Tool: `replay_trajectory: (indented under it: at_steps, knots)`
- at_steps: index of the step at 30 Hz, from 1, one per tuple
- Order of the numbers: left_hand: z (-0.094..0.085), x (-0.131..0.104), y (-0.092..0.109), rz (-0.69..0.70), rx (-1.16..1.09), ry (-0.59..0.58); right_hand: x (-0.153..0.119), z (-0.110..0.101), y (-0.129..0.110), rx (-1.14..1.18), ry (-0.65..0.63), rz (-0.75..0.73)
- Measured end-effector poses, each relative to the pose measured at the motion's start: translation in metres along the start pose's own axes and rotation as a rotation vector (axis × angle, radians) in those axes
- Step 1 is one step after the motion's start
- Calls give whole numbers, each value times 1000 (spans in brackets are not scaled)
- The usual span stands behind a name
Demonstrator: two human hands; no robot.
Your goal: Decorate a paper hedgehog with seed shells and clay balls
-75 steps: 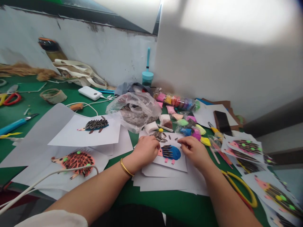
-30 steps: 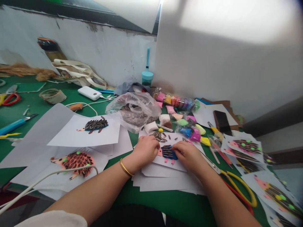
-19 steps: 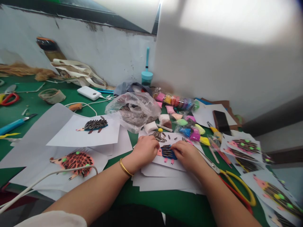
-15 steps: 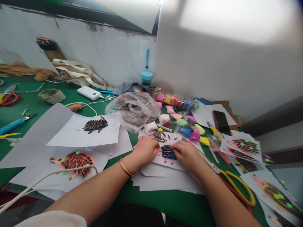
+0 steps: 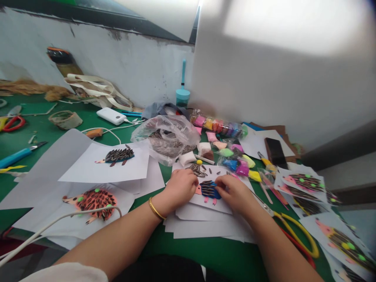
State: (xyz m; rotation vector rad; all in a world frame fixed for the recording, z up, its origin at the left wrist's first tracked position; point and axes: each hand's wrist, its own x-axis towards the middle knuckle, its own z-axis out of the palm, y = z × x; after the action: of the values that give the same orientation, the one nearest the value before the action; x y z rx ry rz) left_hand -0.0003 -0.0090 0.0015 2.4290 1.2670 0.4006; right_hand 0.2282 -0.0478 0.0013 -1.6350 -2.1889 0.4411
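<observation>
A blue clay hedgehog with a pink face and feet and rows of striped sunflower seeds on its back lies on white paper. My left hand rests on the paper's left part, fingers curled together beside the hedgehog's face; anything inside them is hidden. At the hedgehog's right edge, the thumb and fingers of my right hand are pinched together, and what they hold is too small to make out. Loose sunflower seeds lie on the paper just above my left hand.
A plastic bag of seeds stands behind the paper, with colored clay packets to its right. Scissors lie beside my right forearm. Finished seed hedgehogs flank both sides, with a white cable across the left one.
My right hand has shifted slightly right, baring more of the hedgehog's blue back. My left hand stays in place.
</observation>
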Motion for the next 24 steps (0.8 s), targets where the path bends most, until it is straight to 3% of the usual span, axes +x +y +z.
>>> replay_trajectory:
  at_steps: [24]
  knots:
    - [0,0,1,-7,-3,7,3,2,-2,-62,3,-112]
